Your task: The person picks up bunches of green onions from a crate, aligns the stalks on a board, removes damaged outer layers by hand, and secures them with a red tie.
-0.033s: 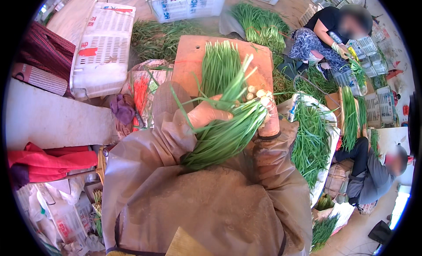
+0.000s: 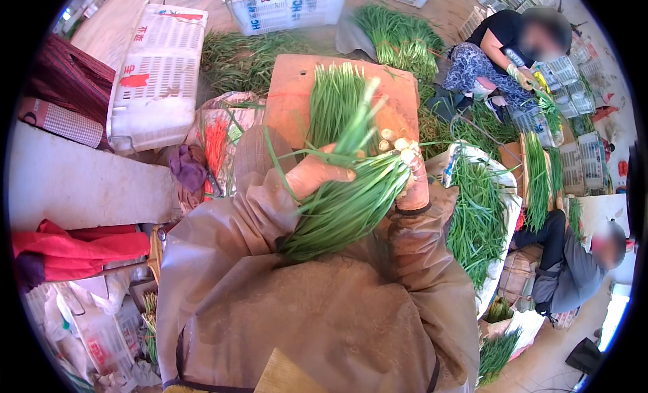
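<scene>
Clamped on garlic-chive stalks (image 2: pixel 358 128) w/ L hand (image 2: pixel 316 174), bunch (image 2: pixel 351 207) w/ R hand (image 2: pixel 414 181). Prob midway: got aligned pile (image 2: pixel 332 106) @12o'c, loose heap (image 2: pixel 474 217) @3o'c to go.

At the centre, the green stalks (image 2: pixel 344 211) look smooth, with a soft sheen. The brown smock (image 2: pixel 310 312) at six o'clock looks like coated, plastic-like fabric, creased and slightly glossy. The board (image 2: pixel 287 96) towards twelve o'clock seems wooden, matt and scuffed. At ten o'clock, the white crate (image 2: pixel 162 75) is moulded plastic; at nine, the purple bundle (image 2: pixel 187 167) is crumpled cloth; between eight and nine, the red fabric (image 2: pixel 81 248) is matt cloth.
</scene>
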`<state>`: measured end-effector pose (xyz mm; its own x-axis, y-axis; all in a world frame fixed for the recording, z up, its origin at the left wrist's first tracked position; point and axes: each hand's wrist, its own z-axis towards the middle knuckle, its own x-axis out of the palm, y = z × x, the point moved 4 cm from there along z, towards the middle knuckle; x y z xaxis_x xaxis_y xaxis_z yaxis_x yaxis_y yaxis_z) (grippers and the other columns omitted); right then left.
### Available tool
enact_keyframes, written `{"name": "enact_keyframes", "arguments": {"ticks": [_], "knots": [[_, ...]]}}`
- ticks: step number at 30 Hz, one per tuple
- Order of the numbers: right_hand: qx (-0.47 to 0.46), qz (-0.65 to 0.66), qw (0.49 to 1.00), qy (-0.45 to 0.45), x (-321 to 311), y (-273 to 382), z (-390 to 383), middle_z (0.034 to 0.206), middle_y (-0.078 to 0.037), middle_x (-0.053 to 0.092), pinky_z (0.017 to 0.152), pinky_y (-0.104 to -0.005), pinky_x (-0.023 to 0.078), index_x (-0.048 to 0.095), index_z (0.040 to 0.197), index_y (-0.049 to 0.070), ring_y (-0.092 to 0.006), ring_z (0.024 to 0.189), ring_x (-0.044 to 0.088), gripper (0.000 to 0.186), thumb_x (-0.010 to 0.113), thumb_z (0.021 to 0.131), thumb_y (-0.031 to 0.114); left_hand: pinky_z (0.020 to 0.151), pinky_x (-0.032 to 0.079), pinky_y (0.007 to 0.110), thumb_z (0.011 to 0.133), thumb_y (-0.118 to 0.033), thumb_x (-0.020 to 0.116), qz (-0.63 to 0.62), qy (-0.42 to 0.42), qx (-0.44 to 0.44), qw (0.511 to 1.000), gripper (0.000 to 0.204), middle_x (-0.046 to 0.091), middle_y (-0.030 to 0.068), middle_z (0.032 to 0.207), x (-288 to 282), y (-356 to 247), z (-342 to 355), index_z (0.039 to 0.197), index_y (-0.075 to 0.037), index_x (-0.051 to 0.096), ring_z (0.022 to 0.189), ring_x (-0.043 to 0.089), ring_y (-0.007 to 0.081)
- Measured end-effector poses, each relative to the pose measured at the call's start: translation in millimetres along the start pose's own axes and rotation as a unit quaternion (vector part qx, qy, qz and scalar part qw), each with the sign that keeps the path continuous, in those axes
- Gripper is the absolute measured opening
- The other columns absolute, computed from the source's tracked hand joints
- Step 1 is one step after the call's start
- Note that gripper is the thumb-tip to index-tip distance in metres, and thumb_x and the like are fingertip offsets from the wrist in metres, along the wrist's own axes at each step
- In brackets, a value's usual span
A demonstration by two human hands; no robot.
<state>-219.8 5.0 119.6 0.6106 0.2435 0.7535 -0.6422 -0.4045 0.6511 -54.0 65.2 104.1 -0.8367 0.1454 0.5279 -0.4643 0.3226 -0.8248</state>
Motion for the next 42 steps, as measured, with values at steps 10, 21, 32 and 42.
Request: {"name": "enact_keyframes", "arguments": {"ticks": [10,21,32,42], "knots": [[0.004,-0.005,1.0,0.0,-7.3,-4.6,3.3,0.106,-0.012,0.057,0.073,-0.0377,0.055,0.055,0.094,0.006,-0.0212,0.092,0.058,0.024,0.066,0.077,0.018,0.072,0.048,0.026,0.078,-0.01,0.065,-0.13,-0.059,0.028,0.989,0.046,0.061,0.0061,0.101,-12.8,-14.5,-11.5,0.121,-0.006,0.05,0.081,0.058,0.0128],[0.043,-0.028,0.999,0.003,15.3,0.8,-2.1,0.098,-0.011,0.06,0.081,-0.0344,0.05,0.054,0.107,0.0,-0.0218,0.089,0.06,0.038,0.065,0.076,0.02,0.068,0.045,0.022,0.073,-0.003,0.07,0.166,-0.057,0.0,0.984,0.045,0.06,0.0019,0.092,24.5,-42.2,25.7,0.115,-0.003,0.053,0.081,0.055,0.009],[0.044,-0.042,0.998,-0.019,-0.6,-6.1,-10.2,0.098,-0.01,0.062,0.076,-0.0306,0.05,0.055,0.1,0.003,-0.0165,0.085,0.06,0.031,0.065,0.077,0.02,0.079,0.047,0.028,0.071,-0.012,0.069,0.453,-0.282,0.157,0.831,0.057,0.064,0.0143,0.099,18.1,-40.9,48.3,0.12,0.005,0.046,0.086,0.062,0.0168],[-0.043,-0.049,0.995,-0.071,-27.2,4.2,-31.1,0.078,-0.007,0.06,0.063,-0.0239,0.047,0.046,0.128,-0.001,-0.0128,0.068,0.057,0.049,0.057,0.083,0.016,0.054,0.039,0.021,0.074,-0.008,0.072,0.131,-0.094,0.007,0.987,0.041,0.061,-0.0002,0.085,0.8,-12.1,61.3,0.112,-0.005,0.056,0.066,0.053,0.0073]]}}
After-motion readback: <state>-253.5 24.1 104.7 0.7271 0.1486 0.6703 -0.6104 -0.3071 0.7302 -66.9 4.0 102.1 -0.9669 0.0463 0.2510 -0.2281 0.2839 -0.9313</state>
